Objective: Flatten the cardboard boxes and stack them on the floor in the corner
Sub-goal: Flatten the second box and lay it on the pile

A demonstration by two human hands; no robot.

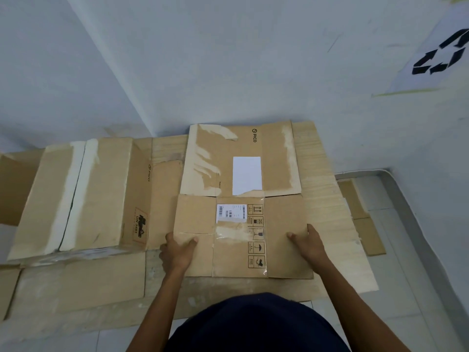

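A flattened brown cardboard box (285,237) with a white barcode label and black handling symbols lies on a stack of flattened cardboard sheets (327,207) spread over the pale tiled floor (398,280) in the corner of the white walls. The left hand (177,252) grips its left edge and the right hand (311,243) grips its right edge, each with the thumb on top. Just beyond it lies a flat tape-scarred panel printed PICO (241,148). To the left stands a taped brown cardboard box (88,194), not flattened. A white paper sign with a black recycling symbol (441,54) hangs on the right wall.
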